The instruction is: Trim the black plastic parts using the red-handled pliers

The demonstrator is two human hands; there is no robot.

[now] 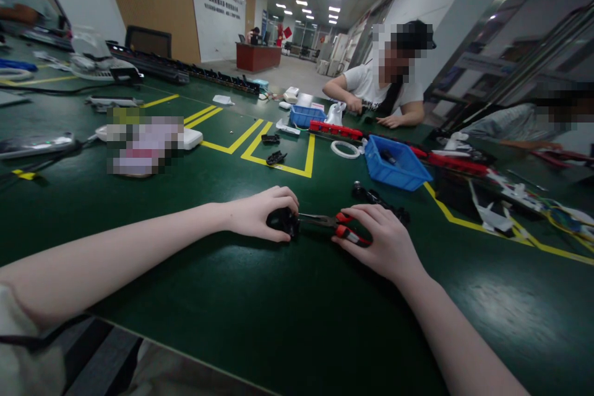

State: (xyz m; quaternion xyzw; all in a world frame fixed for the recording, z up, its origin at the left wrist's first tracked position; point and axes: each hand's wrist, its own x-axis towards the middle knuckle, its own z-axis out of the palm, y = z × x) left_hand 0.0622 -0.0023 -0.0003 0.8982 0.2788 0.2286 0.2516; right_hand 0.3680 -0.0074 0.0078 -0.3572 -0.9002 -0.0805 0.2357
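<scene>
Near the middle of the green table [223,303], my left hand [260,213] is closed round a small black part [288,223] whose exact kind I cannot make out. My right hand [385,238] grips the red and black handles of long-nose pliers [327,221]. The pliers' jaws point left and reach the black part; whether they clamp it cannot be seen. Just beyond my right hand lies a longer black assembly [375,196]. Two small black pieces [270,138] [276,158] rest inside a yellow taped outline farther back.
A blue bin [399,164] with dark parts stands back right, beside a white ring [346,149] and a red strip [336,130]. Another blue bin [307,116] is farther off. A phone [143,145] lies left. Loose wires [563,219] spread at right. A co-worker [387,83] sits opposite.
</scene>
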